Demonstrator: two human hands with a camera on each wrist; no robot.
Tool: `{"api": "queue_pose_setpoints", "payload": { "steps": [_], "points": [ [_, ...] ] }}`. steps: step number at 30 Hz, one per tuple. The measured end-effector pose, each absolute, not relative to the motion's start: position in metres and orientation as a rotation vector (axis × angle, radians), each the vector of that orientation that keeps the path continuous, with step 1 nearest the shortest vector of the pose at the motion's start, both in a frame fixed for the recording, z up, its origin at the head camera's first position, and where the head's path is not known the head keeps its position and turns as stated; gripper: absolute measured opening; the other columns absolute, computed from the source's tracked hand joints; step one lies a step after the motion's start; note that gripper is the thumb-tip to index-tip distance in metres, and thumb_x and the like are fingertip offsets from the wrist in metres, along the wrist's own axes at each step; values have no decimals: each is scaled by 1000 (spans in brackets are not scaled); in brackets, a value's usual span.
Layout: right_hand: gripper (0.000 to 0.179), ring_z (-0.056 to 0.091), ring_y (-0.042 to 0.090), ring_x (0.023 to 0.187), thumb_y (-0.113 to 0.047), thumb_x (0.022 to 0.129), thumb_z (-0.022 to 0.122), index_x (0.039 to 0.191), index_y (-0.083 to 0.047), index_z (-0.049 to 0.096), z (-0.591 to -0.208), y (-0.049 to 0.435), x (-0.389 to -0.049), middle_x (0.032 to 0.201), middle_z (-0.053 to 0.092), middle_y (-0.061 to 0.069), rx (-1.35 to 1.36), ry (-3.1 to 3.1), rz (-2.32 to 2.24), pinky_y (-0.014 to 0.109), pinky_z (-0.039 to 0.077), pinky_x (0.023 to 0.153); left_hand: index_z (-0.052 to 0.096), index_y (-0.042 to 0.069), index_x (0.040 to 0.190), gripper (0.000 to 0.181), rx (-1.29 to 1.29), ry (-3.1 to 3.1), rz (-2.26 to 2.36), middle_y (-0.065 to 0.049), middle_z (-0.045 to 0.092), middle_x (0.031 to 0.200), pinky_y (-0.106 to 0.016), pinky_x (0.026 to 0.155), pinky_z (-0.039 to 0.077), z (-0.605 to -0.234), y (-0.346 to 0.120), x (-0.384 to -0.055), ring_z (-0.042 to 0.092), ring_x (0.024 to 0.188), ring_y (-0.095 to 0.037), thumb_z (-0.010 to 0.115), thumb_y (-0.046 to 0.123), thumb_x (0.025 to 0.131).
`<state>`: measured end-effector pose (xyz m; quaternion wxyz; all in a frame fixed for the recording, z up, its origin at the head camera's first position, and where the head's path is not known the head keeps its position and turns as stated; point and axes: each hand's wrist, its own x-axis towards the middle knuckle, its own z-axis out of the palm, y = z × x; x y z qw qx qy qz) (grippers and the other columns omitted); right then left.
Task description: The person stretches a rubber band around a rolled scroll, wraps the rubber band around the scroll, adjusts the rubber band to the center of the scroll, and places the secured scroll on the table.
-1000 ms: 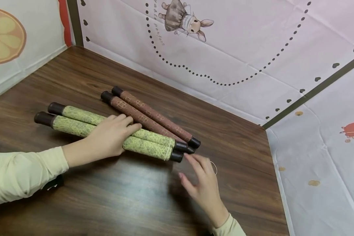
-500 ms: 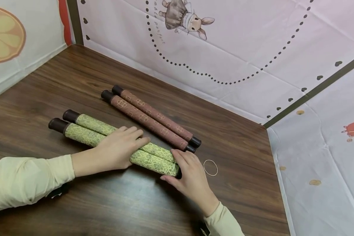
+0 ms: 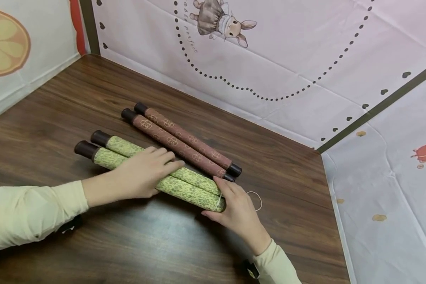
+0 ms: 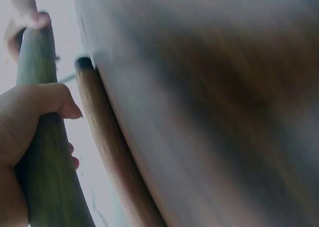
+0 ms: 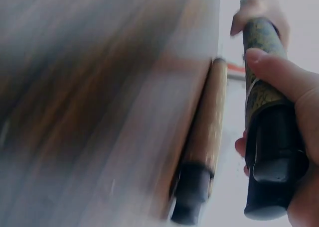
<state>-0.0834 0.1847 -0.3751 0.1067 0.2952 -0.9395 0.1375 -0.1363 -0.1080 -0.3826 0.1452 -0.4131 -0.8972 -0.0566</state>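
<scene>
**Green scroll rolled, banded at one end**

Head view: my left hand (image 3: 143, 171) clasps the green scroll (image 3: 189, 193) near its middle; my right hand (image 3: 238, 205) grips its right end, beside a white band (image 3: 220, 199). Its long axis slants upper left to lower right, nearly parallel to the brown scroll (image 3: 182, 146). A loose loop (image 3: 260, 201) lies unused; I judge the banding half done.

Left wrist: my thumb and fingertips wrap the green scroll, off the table (image 4: 224, 137).

Right wrist: its black knobs (image 5: 275, 167) point towards me.
</scene>
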Motion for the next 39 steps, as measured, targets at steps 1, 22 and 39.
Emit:
{"api": "queue_pose_setpoints", "payload": {
  "steps": [1, 22, 39],
  "points": [
    [92, 66, 25, 115, -44, 63, 90, 139, -7, 54, -375, 190, -84, 128, 67, 8, 860, -2760, 399, 41, 55, 96, 56, 11, 134, 88, -1185, -2588, -167, -6, 65, 110, -41, 85, 53, -383, -114, -140, 62, 100, -26, 89, 25, 53],
    [102, 64, 24, 117, -55, 62, 85, 145, -7, 49, -374, 204, -84, 129, 66, 9, 1014, -2716, 239, 40, 54, 98, 60, 12, 129, 82, -1140, -2611, -174, -9, 67, 110, -47, 86, 52, -380, -140, -145, 62, 104, -29, 87, 24, 53],
    [87, 65, 25, 115, -47, 65, 88, 136, -7, 57, -372, 224, -88, 123, 69, 9, 891, -2762, 243, 41, 48, 107, 62, 13, 128, 83, -1069, -2652, -237, -4, 67, 106, -44, 79, 52, -376, -148, -143, 62, 100, -26, 88, 23, 50]
  ]
}}
